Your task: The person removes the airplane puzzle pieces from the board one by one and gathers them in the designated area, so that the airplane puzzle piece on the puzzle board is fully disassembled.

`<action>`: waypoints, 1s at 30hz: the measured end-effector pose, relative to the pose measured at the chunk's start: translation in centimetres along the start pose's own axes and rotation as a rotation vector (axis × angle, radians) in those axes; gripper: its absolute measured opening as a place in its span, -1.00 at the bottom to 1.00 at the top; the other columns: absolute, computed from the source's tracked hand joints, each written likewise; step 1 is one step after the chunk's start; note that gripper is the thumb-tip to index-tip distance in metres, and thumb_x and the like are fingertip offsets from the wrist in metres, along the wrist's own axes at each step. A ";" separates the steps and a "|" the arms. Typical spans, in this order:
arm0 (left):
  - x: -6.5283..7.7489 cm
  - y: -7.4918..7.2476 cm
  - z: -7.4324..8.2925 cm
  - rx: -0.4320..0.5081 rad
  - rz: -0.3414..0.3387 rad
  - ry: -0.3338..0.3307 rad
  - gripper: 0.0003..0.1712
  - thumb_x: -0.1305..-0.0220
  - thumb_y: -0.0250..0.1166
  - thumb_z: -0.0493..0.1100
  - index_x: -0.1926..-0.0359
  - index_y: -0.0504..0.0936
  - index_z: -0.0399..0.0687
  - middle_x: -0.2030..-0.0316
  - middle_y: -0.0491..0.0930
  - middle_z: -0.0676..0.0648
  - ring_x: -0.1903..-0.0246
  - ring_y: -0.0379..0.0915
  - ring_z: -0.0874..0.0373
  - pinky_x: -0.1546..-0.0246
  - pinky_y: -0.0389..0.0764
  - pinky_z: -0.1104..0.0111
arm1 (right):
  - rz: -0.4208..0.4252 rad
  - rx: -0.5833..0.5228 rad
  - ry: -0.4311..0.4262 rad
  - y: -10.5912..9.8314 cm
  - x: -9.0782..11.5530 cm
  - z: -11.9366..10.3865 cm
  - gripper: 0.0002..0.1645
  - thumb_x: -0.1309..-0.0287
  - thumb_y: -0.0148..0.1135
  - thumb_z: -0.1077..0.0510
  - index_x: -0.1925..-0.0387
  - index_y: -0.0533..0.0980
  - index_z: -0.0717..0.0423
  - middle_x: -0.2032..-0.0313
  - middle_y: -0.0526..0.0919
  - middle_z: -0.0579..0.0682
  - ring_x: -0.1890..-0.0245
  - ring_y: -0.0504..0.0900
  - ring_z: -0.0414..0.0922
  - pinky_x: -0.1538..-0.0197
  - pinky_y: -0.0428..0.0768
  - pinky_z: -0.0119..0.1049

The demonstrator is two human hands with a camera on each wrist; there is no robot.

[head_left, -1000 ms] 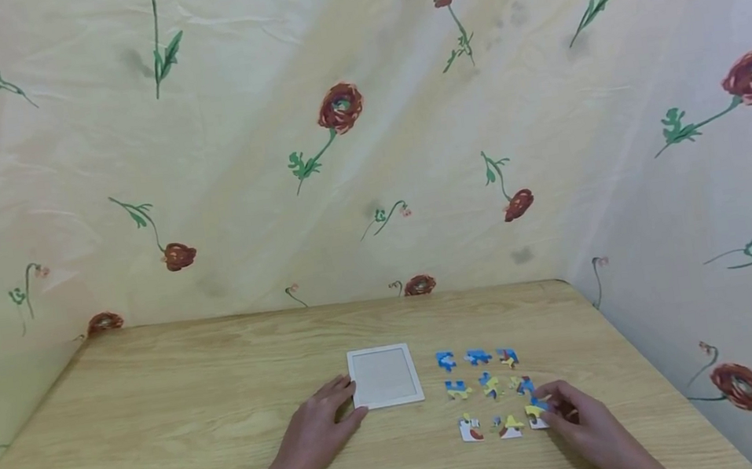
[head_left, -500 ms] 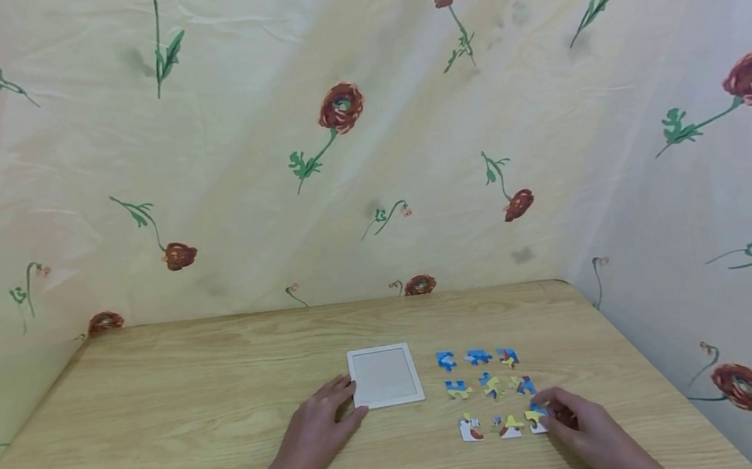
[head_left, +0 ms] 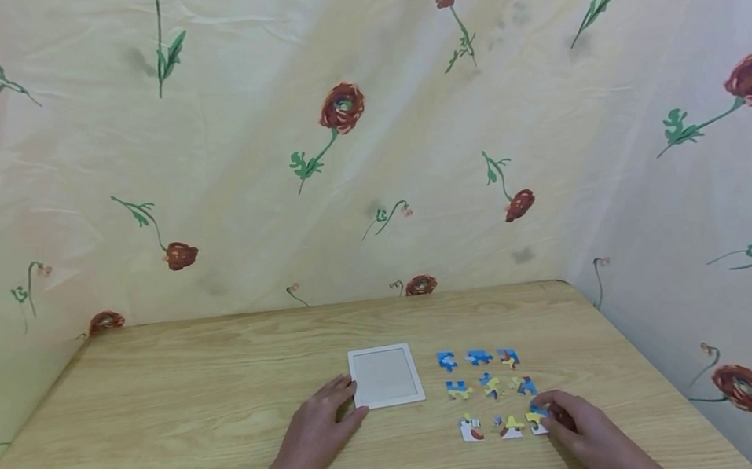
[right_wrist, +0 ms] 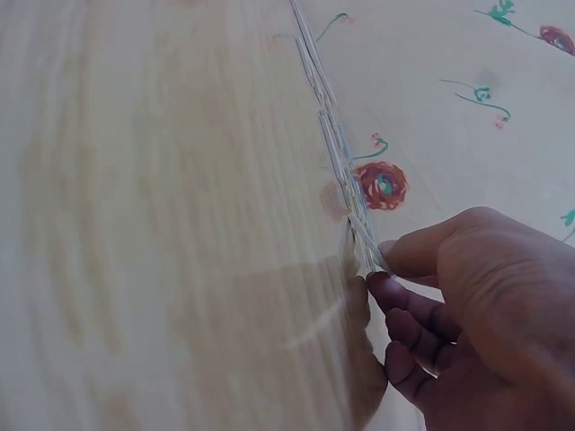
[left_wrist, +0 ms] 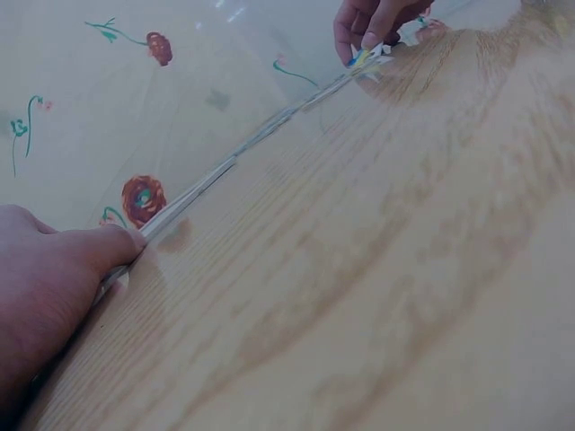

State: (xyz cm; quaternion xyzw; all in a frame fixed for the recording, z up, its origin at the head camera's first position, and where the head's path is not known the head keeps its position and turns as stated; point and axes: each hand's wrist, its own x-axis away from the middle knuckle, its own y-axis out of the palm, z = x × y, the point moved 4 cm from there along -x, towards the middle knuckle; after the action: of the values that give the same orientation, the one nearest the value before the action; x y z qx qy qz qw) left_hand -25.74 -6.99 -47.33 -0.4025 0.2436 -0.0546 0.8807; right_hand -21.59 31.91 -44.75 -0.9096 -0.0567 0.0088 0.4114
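Note:
In the head view my left hand (head_left: 319, 426) touches the left side and lower left corner of a square white puzzle frame (head_left: 417, 372) with a bare grey inside. Its thumb also shows against the frame's edge in the left wrist view. My right hand (head_left: 585, 429) pinches the lower right jigsaw piece (head_left: 535, 421), yellow, blue and white, between thumb and index finger. The right wrist view shows this piece (right_wrist: 367, 242) slightly tilted at the fingertips. Several other jigsaw pieces, such as a blue one (head_left: 478, 356) and a white one (head_left: 471, 431), lie apart in rows.
The wooden table (head_left: 193, 417) carries the frame and the pieces. Pale cloth with red flowers (head_left: 231, 166) hangs behind the table and along both sides. The right table edge runs close beyond my right hand.
The pinched jigsaw piece has come down slightly toward me, away from the piece above it, and my right index fingertip with it. My left hand and the frame stay put.

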 end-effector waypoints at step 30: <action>-0.1 0.0 0.1 0.015 0.003 0.006 -0.48 -0.40 0.37 0.02 -0.19 0.68 -0.29 -0.25 0.59 -0.24 -0.29 0.47 -0.19 -0.26 0.49 -0.10 | 0.009 -0.002 -0.058 -0.1 0.6 0.2 -0.71 -0.42 0.17 0.38 -0.13 0.51 0.28 0.32 0.43 -0.05 0.39 0.39 -0.23 0.35 0.46 -0.37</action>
State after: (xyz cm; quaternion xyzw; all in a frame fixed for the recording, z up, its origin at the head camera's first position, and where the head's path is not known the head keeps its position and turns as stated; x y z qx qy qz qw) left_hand -25.76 -6.94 -47.26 -0.3952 0.2464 -0.0562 0.8831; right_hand -21.05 32.15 -44.80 -0.9095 -0.0645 0.0369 0.4089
